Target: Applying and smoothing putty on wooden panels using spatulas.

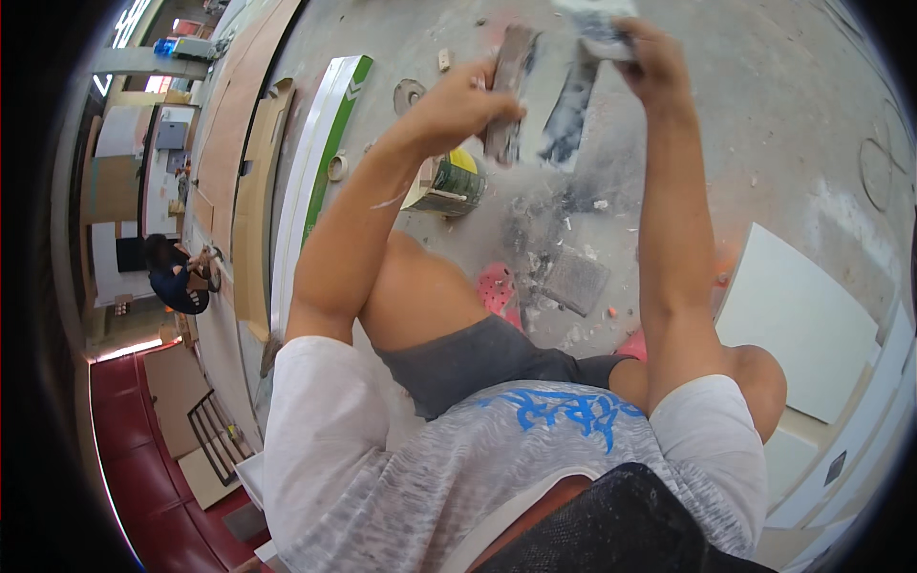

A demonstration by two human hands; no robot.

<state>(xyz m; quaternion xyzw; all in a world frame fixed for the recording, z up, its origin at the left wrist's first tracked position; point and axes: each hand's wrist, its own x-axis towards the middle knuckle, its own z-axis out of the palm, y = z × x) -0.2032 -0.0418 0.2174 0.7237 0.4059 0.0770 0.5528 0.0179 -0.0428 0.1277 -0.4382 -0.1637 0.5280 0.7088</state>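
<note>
My left hand (466, 103) is wrapped round a flat, grey-brown bar (511, 91) smeared with pale residue. Beyond and to its right, my right hand (654, 62) grips a whitish, block-like piece (597, 27) at the upper edge; motion blur hides its exact kind. Between the hands runs a dark strip streaked with white (573, 115); whether it joins the whitish piece cannot be made out. Below my left hand stands a dark green tin (449, 188) with a yellow patch, pale smears on its side.
My pink clogs (496, 286) are on the dusty floor beside a grey mesh-like square (577, 281). A long white-and-green box (320, 153) and a cardboard length (260, 205) lie left. White panels (798, 325) are at right. Another person (177, 272) crouches far left.
</note>
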